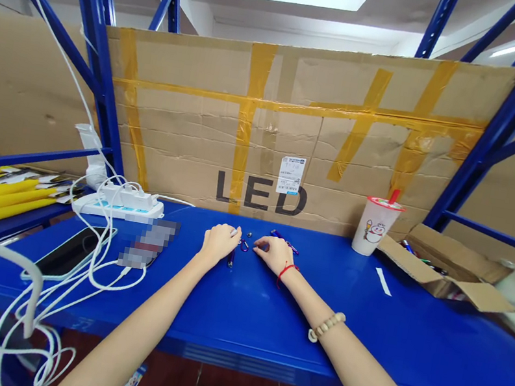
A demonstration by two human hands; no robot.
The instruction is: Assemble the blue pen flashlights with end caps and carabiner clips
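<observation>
My left hand rests on the blue tabletop with its fingers curled together. A small dark-blue tube with a shiny end sticks out beneath those fingers. Beside the fingertips is a small purple-blue carabiner; whether it is joined to the tube I cannot tell. A tiny metal piece lies just behind it. From the right, my right hand comes close to the carabiner, thumb and index finger bent together; anything between them is too small to make out. Slim purple-blue pieces lie behind that hand, partly hidden.
Left on the blue table are a phone, a power strip and tangled white cables. At right stand a lidded cup, a paper strip and an open carton. Cardboard walls the back.
</observation>
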